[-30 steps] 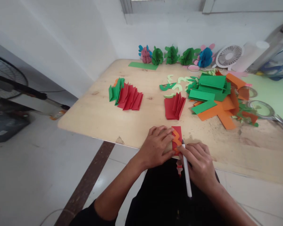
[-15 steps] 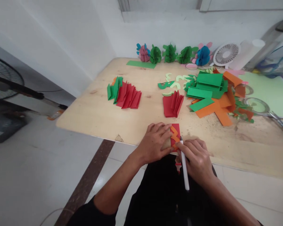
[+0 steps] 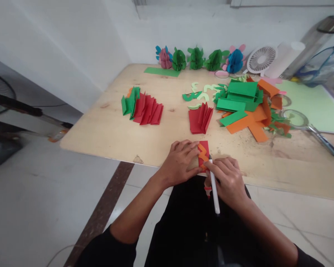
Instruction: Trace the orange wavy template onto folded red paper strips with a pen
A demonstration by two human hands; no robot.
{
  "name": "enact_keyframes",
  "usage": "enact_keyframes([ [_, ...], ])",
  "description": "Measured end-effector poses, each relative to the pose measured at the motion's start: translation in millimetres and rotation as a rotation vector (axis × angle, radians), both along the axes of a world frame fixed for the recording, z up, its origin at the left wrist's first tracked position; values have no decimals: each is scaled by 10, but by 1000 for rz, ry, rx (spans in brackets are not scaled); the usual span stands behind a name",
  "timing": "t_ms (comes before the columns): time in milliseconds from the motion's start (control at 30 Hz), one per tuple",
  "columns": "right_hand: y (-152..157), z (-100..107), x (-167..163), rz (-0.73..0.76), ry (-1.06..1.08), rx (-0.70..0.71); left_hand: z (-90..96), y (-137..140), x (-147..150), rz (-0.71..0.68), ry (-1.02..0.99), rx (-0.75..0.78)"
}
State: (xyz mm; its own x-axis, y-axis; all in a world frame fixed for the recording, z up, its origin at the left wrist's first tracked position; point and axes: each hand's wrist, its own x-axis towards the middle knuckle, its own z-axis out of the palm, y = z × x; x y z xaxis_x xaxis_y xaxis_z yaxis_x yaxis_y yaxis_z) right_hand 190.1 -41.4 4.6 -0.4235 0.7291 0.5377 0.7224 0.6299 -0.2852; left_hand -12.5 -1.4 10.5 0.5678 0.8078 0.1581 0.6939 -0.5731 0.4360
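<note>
At the table's near edge lies a red paper piece point(image 3: 206, 145), with a wavy orange paper cutout point(image 3: 202, 152) on top of it. My left hand point(image 3: 180, 160) rests flat over their left side, fingers stretched out and pressing down. A white pen point(image 3: 215, 193) is in my right hand point(image 3: 228, 178), with its dark end up by the red paper's right edge. The right fingertips also touch the orange cutout. Below the table edge, a small red and pale thing point(image 3: 208, 191) shows beside my right hand; its kind is unclear.
Folded red papers point(image 3: 200, 119) stand just beyond my hands. More red folds point(image 3: 149, 109) and green folds point(image 3: 130, 103) are left. A pile of green papers point(image 3: 242, 91) and orange strips point(image 3: 241, 123) lies right, near tape point(image 3: 295, 118) and a cutter knife point(image 3: 324, 140). A fan point(image 3: 261, 59) stands behind.
The whole view has shifted slightly, so everything sits a little higher and further left. Both hands keep nearly the same pose on the paper and pen.
</note>
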Motion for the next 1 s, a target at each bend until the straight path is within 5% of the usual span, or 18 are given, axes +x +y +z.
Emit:
enact_keyframes([
  [1000, -2, 0, -6, 16, -8, -20, 32, -30, -8, -13, -6, 25],
])
